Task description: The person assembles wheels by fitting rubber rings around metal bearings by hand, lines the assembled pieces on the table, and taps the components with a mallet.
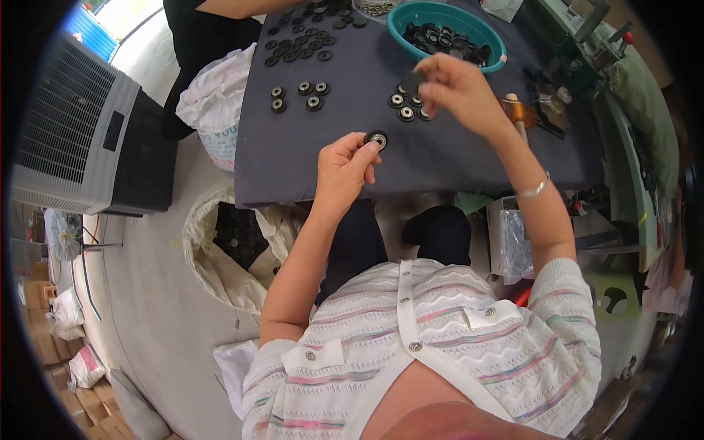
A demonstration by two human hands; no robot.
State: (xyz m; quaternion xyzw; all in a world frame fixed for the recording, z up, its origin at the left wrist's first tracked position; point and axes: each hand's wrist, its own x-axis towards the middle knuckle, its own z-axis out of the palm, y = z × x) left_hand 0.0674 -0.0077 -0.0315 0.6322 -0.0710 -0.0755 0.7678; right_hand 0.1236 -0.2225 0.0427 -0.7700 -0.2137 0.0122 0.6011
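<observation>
My left hand pinches a black wheel with a metal bearing between thumb and fingers, above the near part of the grey table. Farther right, my right hand is closed on a dark round disc, held by its edge and slightly blurred. Under and beside that hand lies a cluster of black wheels with bearings, partly hidden by the fingers. More such wheels lie in small groups left of my left hand. Beyond my right hand, a teal basin holds many black round parts.
Plain black discs are spread over the table's far left. An orange-headed mallet lies near my right forearm, beside a green hand press. An open sack of dark parts stands below the table. Another person's arm reaches in at the far left.
</observation>
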